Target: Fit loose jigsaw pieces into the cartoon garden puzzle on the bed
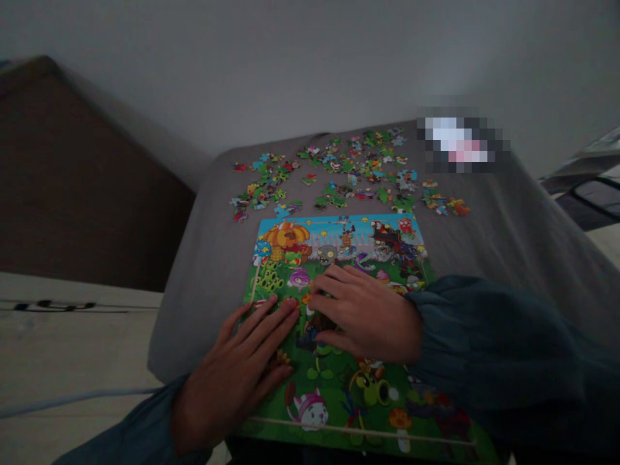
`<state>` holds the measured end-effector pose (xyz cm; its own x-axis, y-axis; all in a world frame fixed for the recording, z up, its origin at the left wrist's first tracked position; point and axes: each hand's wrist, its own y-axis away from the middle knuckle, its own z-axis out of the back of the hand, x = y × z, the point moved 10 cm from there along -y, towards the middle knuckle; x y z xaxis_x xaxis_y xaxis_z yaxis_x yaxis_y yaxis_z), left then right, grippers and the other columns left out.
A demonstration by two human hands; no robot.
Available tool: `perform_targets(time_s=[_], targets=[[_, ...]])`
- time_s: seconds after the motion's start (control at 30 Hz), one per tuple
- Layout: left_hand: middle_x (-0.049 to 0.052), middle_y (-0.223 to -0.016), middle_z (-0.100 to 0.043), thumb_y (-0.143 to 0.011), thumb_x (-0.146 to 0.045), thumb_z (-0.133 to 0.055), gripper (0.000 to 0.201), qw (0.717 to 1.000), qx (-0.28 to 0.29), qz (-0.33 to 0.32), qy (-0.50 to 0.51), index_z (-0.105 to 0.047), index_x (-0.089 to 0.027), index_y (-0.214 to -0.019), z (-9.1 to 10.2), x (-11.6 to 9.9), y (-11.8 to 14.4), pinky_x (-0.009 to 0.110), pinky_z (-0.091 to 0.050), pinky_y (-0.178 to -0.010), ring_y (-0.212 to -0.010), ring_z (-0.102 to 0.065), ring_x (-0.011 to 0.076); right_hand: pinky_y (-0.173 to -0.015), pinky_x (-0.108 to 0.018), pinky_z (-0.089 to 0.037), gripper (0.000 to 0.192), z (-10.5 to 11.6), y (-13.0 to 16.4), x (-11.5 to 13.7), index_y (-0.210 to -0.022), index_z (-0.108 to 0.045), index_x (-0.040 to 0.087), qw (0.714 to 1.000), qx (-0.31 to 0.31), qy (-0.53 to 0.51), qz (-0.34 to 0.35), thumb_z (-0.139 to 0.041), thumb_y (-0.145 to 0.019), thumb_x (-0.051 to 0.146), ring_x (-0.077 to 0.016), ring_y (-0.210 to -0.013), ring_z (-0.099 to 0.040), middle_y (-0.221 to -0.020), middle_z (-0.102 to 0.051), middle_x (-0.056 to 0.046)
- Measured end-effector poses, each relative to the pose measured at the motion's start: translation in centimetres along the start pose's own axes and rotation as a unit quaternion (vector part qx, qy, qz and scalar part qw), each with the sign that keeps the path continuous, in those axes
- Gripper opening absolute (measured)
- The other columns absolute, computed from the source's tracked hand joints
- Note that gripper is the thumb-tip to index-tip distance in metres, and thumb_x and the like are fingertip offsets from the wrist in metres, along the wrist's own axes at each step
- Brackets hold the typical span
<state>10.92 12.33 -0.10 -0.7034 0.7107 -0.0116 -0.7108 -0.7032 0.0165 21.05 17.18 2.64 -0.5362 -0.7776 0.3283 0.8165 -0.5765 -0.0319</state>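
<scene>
- Left hand in the lower left of centre, laid flat, palm down, fingers stretched out and slightly spread, gripping nothing; fingertips resting on the left part of the puzzle board.
- Right hand at centre, just right of the left one, palm down, fingers loosely curved and pointing left, pressed onto the picture surface; thumb tucked below. No piece visibly pinched; whether something lies under the fingers cannot be told.
- Fingertips of both hands nearly meeting, close together over the middle of the board.
- Dark teal sleeves on both arms, the right one filling the lower right of the frame.
- Puzzle board in the centre and bottom, colourful cartoon garden picture, lying on a grey cloth surface.
- Loose puzzle pieces scattered above the board, toward upper centre, well apart from both hands.
- Blurred patch at upper right, unreadable.
</scene>
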Motion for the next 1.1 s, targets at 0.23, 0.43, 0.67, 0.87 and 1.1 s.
perform_targets(time_s=[0.23,0.43,0.67,0.87,1.1], targets=[[0.002,-0.155,-0.045,-0.105,-0.047,-0.034,0.065,1.000,-0.021,-0.010,-0.019,-0.010,-0.022,-0.160,0.1,-0.4,0.1,0.039,-0.022,-0.118,-0.143,-0.041,0.0217,-0.089,-0.041,-0.047,0.033,0.0,0.0,0.4,-0.103,-0.070,0.014,1.000,-0.001,0.018,0.004,-0.072,-0.086,0.043,-0.0268,-0.104,-0.054,-0.107,-0.064,-0.010],[0.006,-0.153,-0.049,-0.106,-0.044,-0.034,0.064,1.000,-0.019,-0.016,-0.002,-0.008,-0.021,-0.160,0.0,-0.5,0.1,0.040,-0.021,-0.119,-0.139,-0.046,0.0218,-0.090,-0.041,-0.046,0.033,-0.2,-0.1,0.4,-0.103,-0.071,0.013,1.000,0.019,0.020,0.006,-0.071,-0.088,0.042,-0.0274,-0.105,-0.053,-0.108,-0.063,-0.011],[0.004,-0.154,-0.047,-0.106,-0.044,-0.033,0.062,1.000,-0.008,-0.022,-0.016,-0.010,-0.021,-0.159,0.2,-0.7,-0.2,0.039,-0.015,-0.120,-0.140,-0.044,0.0190,-0.090,-0.043,-0.046,0.033,-0.2,0.0,0.5,-0.103,-0.072,0.013,1.000,0.021,0.013,0.015,-0.071,-0.087,0.043,-0.0280,-0.106,-0.053,-0.110,-0.063,-0.010],[0.008,-0.153,-0.048,-0.105,-0.051,-0.026,0.066,0.999,-0.024,-0.011,-0.038,-0.007,-0.018,-0.160,0.4,-0.5,-0.2,0.040,-0.021,-0.116,-0.141,-0.043,0.0226,-0.092,-0.044,-0.046,0.039,-0.5,-0.2,0.2,-0.111,-0.069,0.015,1.000,0.026,0.009,0.012,-0.071,-0.087,0.045,-0.0290,-0.110,-0.052,-0.117,-0.062,-0.010],[0.013,-0.159,-0.038,-0.105,-0.048,-0.025,0.067,0.997,-0.025,0.011,-0.078,-0.014,-0.009,-0.159,1.2,0.3,1.9,0.041,-0.012,-0.122,-0.147,-0.032,0.0256,-0.087,-0.041,-0.047,0.027,-0.2,0.0,1.3,-0.105,-0.070,0.018,0.996,-0.001,0.008,0.088,-0.065,-0.092,0.041,-0.0270,-0.107,-0.055,-0.110,-0.064,-0.006]])
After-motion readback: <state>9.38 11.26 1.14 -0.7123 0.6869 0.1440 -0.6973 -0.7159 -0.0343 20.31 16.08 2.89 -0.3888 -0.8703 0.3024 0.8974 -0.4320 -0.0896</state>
